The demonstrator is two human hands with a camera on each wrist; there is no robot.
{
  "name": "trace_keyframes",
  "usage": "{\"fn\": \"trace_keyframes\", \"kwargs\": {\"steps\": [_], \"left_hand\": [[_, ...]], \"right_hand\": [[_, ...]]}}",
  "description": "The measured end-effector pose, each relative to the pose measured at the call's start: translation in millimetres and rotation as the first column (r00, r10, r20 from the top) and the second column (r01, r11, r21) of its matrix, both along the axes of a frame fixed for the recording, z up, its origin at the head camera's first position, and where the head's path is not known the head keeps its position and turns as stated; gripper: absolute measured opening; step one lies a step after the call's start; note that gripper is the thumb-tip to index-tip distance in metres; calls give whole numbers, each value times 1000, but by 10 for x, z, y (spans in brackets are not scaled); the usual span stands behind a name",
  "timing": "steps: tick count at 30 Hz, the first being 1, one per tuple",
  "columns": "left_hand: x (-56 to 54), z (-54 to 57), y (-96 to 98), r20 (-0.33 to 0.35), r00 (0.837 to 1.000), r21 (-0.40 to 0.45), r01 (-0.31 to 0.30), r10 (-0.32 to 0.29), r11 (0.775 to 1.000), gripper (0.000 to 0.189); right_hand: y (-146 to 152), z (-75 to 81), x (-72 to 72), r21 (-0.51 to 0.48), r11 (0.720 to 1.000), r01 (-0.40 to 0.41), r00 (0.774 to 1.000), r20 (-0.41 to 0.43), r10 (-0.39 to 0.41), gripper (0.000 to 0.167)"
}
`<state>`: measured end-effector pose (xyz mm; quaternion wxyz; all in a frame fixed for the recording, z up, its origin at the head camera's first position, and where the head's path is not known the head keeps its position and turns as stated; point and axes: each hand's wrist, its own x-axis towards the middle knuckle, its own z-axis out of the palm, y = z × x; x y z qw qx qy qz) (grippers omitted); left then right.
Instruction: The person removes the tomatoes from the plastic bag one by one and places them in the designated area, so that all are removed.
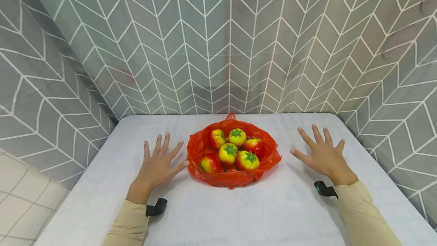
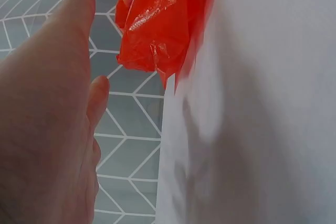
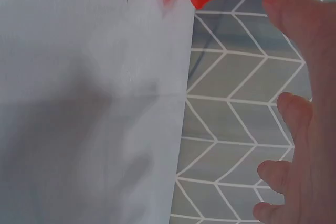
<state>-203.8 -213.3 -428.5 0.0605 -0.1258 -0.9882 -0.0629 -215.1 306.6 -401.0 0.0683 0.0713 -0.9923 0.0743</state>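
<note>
A red plastic bag (image 1: pixel 232 180) lies spread open on the white table, its rim folded out and a handle loop sticking up at the back. Inside sit several red-and-yellow tomatoes (image 1: pixel 228 153), some showing green star-shaped tops. To the left of the bag, my left hand (image 1: pixel 158 168) is held palm down with fingers spread, its thumb tip right at the bag's edge in the head view. My right hand (image 1: pixel 324 156) hovers on the other side, fingers spread and apart from the bag. Both hands hold nothing, and their shadows fall on the tabletop.
The white-covered table (image 1: pixel 239 215) reaches back to a grey curtain (image 1: pixel 218 48) with white chevron lines, which also hangs along both sides. Each wrist wears a black camera mount (image 1: pixel 157 207). Pale floor tiles (image 1: pixel 24 196) show at the lower left.
</note>
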Motion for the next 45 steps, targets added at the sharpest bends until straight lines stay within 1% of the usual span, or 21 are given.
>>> {"fn": "trace_keyframes", "kwargs": {"steps": [7, 12, 19, 25, 30, 37, 41, 45], "left_hand": [[4, 29, 22, -36, 999, 0, 29, -29, 1000, 81], [4, 14, 48, -21, 999, -2, 39, -39, 999, 82], [-35, -1, 139, -62, 995, 10, 78, -78, 997, 82], [-30, -6, 237, -62, 994, 19, 87, -85, 996, 84], [-24, -8, 288, -47, 995, 41, 92, -90, 995, 88], [-44, -6, 345, -25, 994, 99, 109, -107, 989, 90], [-63, 13, 382, 5, 995, 145, 98, -100, 985, 93], [-88, 12, 417, 41, 994, 193, 88, -98, 977, 95]], "right_hand": [[-89, 7, -4, -10, 1000, -6, 1000, -2, 6, 91], [-121, 17, 13, -9, 1000, -8, 1000, 1, 8, 90], [-218, 41, 32, -12, 1000, -28, 1000, -12, 28, 89], [-283, 34, 26, 16, 999, -41, 999, -34, 42, 87], [-319, 23, 26, 12, 998, -59, 997, -40, 59, 85], [-346, 5, 33, -46, 995, -89, 995, -46, 87, 81], [-384, 20, 29, -57, 993, -106, 993, -52, 103, 80], [-435, 36, 18, -77, 987, -143, 988, -73, 137, 76]]}}
